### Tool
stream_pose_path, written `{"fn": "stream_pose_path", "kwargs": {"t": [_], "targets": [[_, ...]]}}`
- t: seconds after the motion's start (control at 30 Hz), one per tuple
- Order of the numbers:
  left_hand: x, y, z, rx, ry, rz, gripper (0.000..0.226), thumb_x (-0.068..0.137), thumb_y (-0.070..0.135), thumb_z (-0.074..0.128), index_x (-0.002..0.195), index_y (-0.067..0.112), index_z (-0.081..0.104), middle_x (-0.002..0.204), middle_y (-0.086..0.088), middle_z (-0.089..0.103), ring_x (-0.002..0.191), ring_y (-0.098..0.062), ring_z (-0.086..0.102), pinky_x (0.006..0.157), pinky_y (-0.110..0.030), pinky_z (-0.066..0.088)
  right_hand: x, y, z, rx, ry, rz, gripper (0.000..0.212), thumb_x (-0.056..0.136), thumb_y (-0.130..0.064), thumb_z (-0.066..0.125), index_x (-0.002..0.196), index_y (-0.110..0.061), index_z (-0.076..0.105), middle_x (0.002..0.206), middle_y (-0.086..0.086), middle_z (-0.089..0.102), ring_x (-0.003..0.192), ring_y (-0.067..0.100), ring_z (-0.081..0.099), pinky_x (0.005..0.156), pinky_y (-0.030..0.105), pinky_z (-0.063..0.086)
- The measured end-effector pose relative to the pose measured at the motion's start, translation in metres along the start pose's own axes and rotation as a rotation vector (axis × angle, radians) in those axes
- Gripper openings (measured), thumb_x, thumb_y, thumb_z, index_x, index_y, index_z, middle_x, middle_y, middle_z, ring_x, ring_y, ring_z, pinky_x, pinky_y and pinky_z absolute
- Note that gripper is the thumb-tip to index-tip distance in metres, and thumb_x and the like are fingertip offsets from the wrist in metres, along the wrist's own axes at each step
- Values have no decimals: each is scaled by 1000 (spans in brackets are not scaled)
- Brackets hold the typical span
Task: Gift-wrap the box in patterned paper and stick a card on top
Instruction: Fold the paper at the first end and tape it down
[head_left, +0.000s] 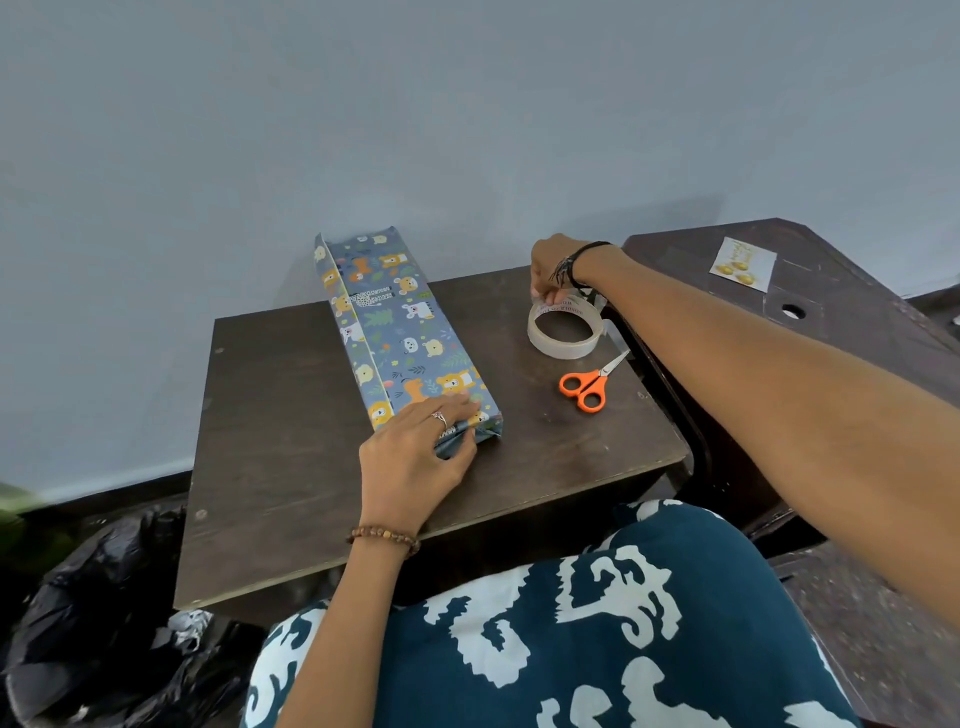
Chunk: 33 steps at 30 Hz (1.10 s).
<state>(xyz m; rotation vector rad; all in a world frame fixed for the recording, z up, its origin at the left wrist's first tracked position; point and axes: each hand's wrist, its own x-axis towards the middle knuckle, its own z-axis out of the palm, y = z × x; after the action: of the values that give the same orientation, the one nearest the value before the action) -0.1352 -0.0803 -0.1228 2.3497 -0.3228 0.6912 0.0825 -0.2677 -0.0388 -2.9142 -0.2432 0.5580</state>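
While left hand (415, 452) presses flat on near end of wrapped box (400, 332), fingers spread and relaxed over folded paper flap, right hand (553, 270) pinches edge of clear tape roll (566, 330) right of centre. Long box in blue animal-print paper lies diagonally at frame centre on dark wooden bench (291, 441), far end against grey wall. Orange-handled scissors (589, 387) lie just below tape. Gift card (743, 262) with gold ornaments sits upper right on adjoining dark surface, well apart from box.
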Motion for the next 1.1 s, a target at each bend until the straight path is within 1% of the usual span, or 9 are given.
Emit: {"fn": "stream_pose_path", "kwargs": {"t": [0.1, 0.2, 0.27, 0.4, 0.57, 0.77, 0.87, 1.0, 1.1], "targets": [[0, 1, 0, -4, 2, -10, 26, 77, 34, 55, 94, 29, 74, 101, 16, 70, 97, 2, 62, 76, -14, 49, 0, 0, 1, -66, 22, -37, 21, 86, -7, 61, 102, 4, 67, 101, 20, 68, 48, 8, 61, 87, 38, 54], [0, 1, 0, 2, 0, -3, 26, 77, 34, 55, 94, 29, 73, 101, 16, 70, 96, 1, 64, 76, -13, 49, -3, 2, 2, -85, 43, -49, 25, 87, -9, 59, 106, 6, 64, 107, 21, 66, 92, 30, 66, 90, 37, 51], [1, 2, -1, 5, -5, -5, 26, 77, 34, 55, 94, 29, 73, 101, 16, 70, 96, 1, 63, 76, -14, 49, -5, 3, 2, -93, 32, -70, 22, 87, -8, 57, 102, 6, 65, 104, 22, 67, 99, 34, 64, 86, 36, 50], [1, 2, 0, 0, -5, -11, 26, 77, 34, 55, 94, 29, 73, 101, 17, 70, 97, 1, 63, 78, -12, 47, -5, 4, 4, -68, 2, -137, 18, 84, -5, 54, 67, -13, 56, 73, 8, 65, 78, 22, 61, 67, 25, 47], [1, 2, 0, 3, -3, -3, 26, 77, 34, 55, 94, 29, 74, 101, 16, 70, 96, 1, 63, 77, -14, 49, -4, 5, 7, -41, -19, -165, 22, 89, -6, 47, 70, -18, 48, 65, -1, 58, 40, -6, 54, 60, 19, 43], [1, 2, 0, 5, -5, 5, 25, 77, 34, 55, 93, 29, 74, 100, 16, 71, 96, 1, 64, 75, -16, 51, 0, 5, 10, -147, 11, -204, 13, 88, -7, 46, 84, -9, 58, 75, 4, 60, 75, 16, 55, 55, 19, 37], [1, 1, 0, 3, -2, 8, 25, 77, 34, 55, 93, 29, 74, 100, 16, 71, 96, 1, 64, 76, -15, 51, -1, 4, 11, -207, 22, -226, 15, 89, -6, 44, 85, -7, 59, 74, 4, 56, 77, 20, 53, 55, 20, 37], [1, 1, 2, -5, 14, -4, 25, 76, 33, 56, 92, 29, 74, 100, 16, 71, 95, 2, 61, 77, -12, 46, 3, 1, 16, -268, 64, -260, 15, 91, -9, 42, 84, -12, 54, 65, -5, 42, 78, 22, 51, 76, 34, 43], [0, 1, 1, -1, 17, -3, 24, 76, 32, 56, 92, 29, 74, 99, 16, 71, 97, 1, 60, 79, -11, 44, 4, 2, 17, -273, 64, -262, 16, 94, -9, 38, 81, -13, 47, 62, -4, 39, 72, 24, 47, 73, 33, 42]]}}
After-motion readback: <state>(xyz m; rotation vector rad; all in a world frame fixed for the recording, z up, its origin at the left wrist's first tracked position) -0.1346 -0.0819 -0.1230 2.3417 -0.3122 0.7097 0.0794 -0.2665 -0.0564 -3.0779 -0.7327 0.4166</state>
